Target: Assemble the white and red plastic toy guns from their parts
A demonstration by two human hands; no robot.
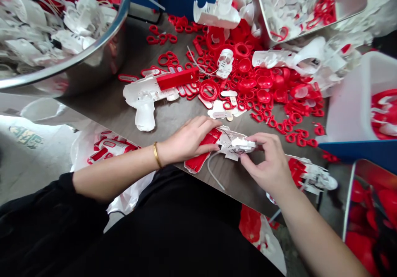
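Note:
A red and white toy gun shell [198, 161] lies at the table's front edge with thin dark wires and a clear tube [214, 173] coming out of it. My left hand [194, 138] rests over its red part, fingers closed on it. Between the thumb and fingers of my right hand [268, 157] is a white mechanism part [242, 144], held at the shell's white end. Behind my left hand lies another white gun shell half [144, 95] with a red piece [176, 78] on it. A second red and white assembly [313, 173] sits partly behind my right forearm.
A metal bowl [114, 41] of white parts stands at the left. Red rings and caps [263, 82] are heaped on the table [173, 124]. A metal tray [353, 0] stands at the back right, a white bin [347, 91] at the right. Bagged parts [108, 146] hang below the left edge.

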